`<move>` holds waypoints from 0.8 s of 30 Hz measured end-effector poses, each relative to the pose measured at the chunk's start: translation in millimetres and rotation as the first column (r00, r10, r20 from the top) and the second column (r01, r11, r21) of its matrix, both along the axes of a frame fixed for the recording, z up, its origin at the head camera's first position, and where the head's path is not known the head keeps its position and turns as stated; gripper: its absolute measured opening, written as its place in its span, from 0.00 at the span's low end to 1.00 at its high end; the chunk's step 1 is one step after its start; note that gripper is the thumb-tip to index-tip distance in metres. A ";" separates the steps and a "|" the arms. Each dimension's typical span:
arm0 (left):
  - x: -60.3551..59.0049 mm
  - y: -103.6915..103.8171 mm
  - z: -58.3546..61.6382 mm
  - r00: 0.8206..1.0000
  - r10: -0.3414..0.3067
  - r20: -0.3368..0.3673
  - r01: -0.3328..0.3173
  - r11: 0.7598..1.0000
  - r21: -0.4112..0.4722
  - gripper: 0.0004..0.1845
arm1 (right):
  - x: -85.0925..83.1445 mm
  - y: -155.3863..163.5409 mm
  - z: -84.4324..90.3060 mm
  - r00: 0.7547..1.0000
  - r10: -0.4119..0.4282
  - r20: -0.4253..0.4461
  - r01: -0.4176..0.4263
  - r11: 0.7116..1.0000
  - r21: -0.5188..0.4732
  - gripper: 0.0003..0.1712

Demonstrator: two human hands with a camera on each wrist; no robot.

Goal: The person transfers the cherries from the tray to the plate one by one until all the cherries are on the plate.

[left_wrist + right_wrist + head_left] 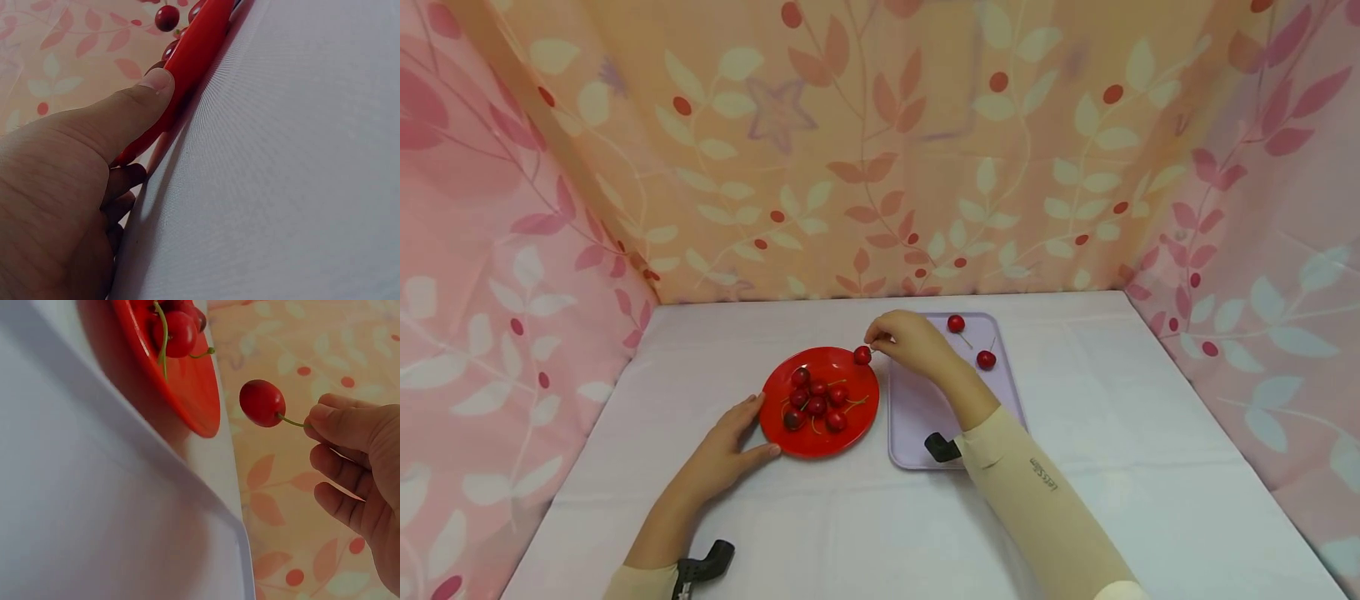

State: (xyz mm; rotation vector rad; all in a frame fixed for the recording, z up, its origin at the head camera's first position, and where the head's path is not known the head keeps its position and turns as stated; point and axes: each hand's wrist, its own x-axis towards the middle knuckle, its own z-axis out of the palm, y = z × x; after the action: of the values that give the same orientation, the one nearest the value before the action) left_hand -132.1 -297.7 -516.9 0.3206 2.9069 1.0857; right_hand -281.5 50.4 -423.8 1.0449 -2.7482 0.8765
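My right hand [913, 342] pinches a red cherry [262, 403] by its green stem, between thumb and forefinger. In the head view this cherry hangs by the right rim of the red plate [822, 448]; the right wrist view shows it apart from the plate. Several dark red cherries [817, 406] with stems lie heaped on the plate. My left hand [722, 454] holds the plate's left edge, its thumb [140, 103] against the near rim and the fingers further round the side, partly hidden in the left wrist view.
A pale purple tray [917, 425] lies right of the plate, partly under my right forearm. On its far right part are two cherries, one near the back edge [956, 323] and another cherry [986, 360] nearer. White cloth [835, 533] covers the table; patterned curtains [865, 150] surround it.
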 end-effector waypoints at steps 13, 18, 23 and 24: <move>0.0 -0.9 0.3 1.000 0.005 -0.006 -0.005 1.000 -0.014 0.51 | -18.3 -55.1 -3.1 0.992 0.075 0.098 -0.077 0.997 0.021 0.05; 0.7 -0.4 0.2 1.000 0.009 -0.003 -0.009 1.000 -0.010 0.51 | -20.0 -66.5 -14.7 0.986 0.090 0.141 -0.092 0.996 0.010 0.05; 0.3 0.1 0.5 1.000 0.007 0.000 -0.007 1.000 -0.012 0.51 | -16.8 -71.8 -21.4 0.987 0.072 0.145 -0.078 0.996 0.033 0.04; 0.2 0.3 0.7 1.000 0.007 0.002 -0.007 1.000 -0.013 0.51 | -15.9 -72.6 -21.8 0.987 0.070 0.145 -0.076 0.996 0.038 0.04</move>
State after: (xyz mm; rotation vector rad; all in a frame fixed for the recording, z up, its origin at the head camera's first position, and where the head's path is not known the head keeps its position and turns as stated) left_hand -131.8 -297.4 -516.2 0.3089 2.9144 1.0676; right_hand -297.4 -22.2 -445.6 1.1393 -2.8747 0.9417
